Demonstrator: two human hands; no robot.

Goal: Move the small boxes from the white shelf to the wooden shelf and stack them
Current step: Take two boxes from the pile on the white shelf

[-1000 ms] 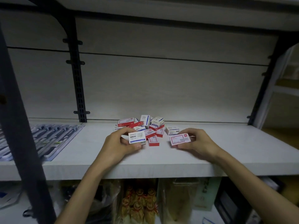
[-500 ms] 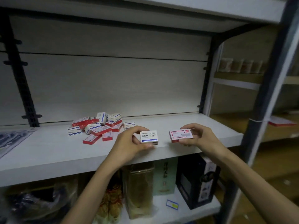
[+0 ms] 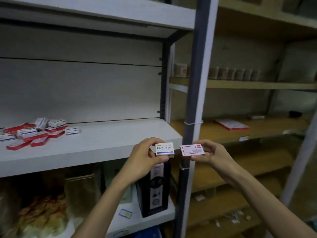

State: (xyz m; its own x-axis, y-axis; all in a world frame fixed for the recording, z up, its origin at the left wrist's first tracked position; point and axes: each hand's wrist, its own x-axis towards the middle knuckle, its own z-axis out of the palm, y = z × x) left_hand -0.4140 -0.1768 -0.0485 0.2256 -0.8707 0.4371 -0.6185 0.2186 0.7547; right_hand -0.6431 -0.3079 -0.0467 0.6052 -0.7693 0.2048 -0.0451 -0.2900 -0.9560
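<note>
My left hand grips a small white box with a blue stripe, held in the air just past the right front corner of the white shelf. My right hand grips a small red-and-white box in front of the dark upright post. A loose pile of several red and white small boxes lies on the left of the white shelf. The wooden shelf stretches to the right behind the post.
A flat red packet lies on the wooden shelf, and a row of cups stands on the wooden board above. Below the white shelf stand a dark box and bagged goods. A pale post rises at far right.
Both hands have carried their boxes rightward off the white shelf to the dark post. The view has swung right, so the pile sits at far left and the wooden shelf shows.
</note>
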